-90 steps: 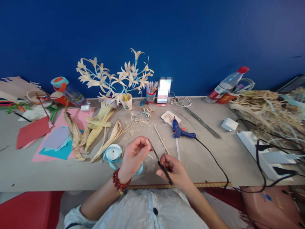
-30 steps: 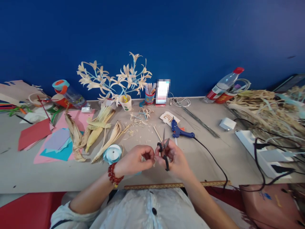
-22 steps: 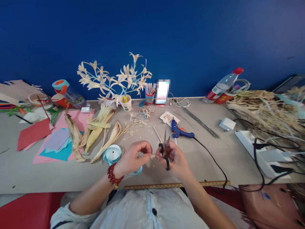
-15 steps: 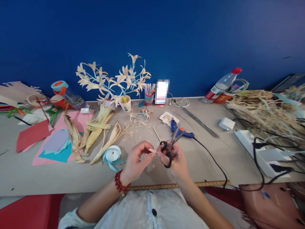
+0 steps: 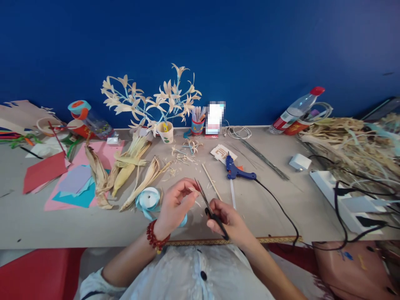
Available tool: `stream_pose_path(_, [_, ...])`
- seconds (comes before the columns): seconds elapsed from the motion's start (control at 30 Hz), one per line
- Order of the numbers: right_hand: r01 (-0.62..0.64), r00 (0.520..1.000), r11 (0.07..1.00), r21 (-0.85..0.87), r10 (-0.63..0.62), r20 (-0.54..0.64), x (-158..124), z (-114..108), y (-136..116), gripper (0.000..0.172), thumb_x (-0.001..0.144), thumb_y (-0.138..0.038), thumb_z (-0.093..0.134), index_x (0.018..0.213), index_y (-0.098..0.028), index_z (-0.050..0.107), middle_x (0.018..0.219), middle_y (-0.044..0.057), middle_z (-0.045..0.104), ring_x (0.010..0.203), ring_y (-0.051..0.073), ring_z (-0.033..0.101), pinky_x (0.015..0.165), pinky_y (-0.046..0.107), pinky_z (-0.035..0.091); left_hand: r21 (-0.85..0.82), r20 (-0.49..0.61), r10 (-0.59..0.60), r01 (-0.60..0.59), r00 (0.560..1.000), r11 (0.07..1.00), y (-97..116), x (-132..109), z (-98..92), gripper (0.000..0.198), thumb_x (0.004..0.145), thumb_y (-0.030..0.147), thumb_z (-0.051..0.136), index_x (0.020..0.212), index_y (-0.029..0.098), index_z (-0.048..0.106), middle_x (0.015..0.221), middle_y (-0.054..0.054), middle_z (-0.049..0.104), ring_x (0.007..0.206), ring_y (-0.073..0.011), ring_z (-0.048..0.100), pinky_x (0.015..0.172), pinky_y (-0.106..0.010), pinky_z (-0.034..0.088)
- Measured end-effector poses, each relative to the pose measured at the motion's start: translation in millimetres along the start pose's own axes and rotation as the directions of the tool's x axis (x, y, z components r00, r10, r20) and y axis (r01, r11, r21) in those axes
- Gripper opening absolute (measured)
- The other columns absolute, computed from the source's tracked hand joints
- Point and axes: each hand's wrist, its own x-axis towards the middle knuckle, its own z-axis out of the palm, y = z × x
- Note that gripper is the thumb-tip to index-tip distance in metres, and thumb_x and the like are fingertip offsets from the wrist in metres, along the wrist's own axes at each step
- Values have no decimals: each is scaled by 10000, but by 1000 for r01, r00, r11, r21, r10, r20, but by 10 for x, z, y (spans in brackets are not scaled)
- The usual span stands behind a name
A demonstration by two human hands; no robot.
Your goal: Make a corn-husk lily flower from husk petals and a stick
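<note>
Partly hidden in hands [image 5: 175,205] [image 5: 228,217]: pale sliver [image 5: 194,191], black scissors [image 5: 215,217].

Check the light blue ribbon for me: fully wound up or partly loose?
Partly loose. Most visible light blue ribbon sits coiled, but a slack tail runs off the coil toward the left hand.

Low in the centre, fingers of the left hand [image 5: 174,204] cover much of a pale strip [image 5: 194,191], its shape too small to call, and the palm side hides a stretch of blue ribbon [image 5: 146,206]! The right hand [image 5: 230,218] masks part of the scissors [image 5: 218,223]. Above centre, the bright screen [image 5: 214,118] is all blurred squares. Far right, the frame slices through the husk pile [image 5: 336,132]; lower left, a red surface [image 5: 37,273].
</note>
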Motion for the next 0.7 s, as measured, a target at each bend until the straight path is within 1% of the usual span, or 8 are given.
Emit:
stream_pose_path(0.17, [-5, 1000, 1000, -18, 5, 13, -12, -25, 8, 545, 684, -638, 745, 776, -209, 421, 621, -81, 367, 533, 80, 271, 473, 218, 193, -80, 37, -52, 55, 998, 995, 12, -1, 11, 94, 869, 205, 587, 787, 176, 550, 901, -48, 598, 809, -159, 566, 751, -293, 459])
stream_pose_path(0.37, [-29, 1000, 999, -32, 29, 9, -8, -31, 11, 555, 664, -643, 756, 747, -214, 415, 580, -93, 344, 502, 73, 264, 461, 218, 178, -47, 51, -65, 67, 997, 997, 53, 3, -24, 105, 853, 183, 589, 758, 173, 544, 878, -37, 610, 773, -139, 552, 713, -263, 433])
stream_pose_path(0.53, [-46, 999, 999, -29, 46, 4, -3, -31, 20, 555, 654, -637, 766, 737, -213, 419, 554, -99, 348, 477, 67, 274, 449, 213, 171, -60, 70, -72, 76, 995, 995, 60, 11, -40, 107, 850, 192, 598, 755, 172, 552, 874, -32, 618, 770, -134, 569, 709, -253, 440])
stream_pose_path(0.7, [-56, 998, 997, -45, 55, -35, 4, -34, 27, 552, 644, -617, 785, 709, -211, 416, 516, -104, 360, 450, 61, 294, 435, 205, 181, -65, 77, -82, 87, 994, 994, 63, 20, -40, 110, 850, 205, 613, 756, 170, 569, 880, -37, 630, 772, -137, 577, 715, -257, 453])
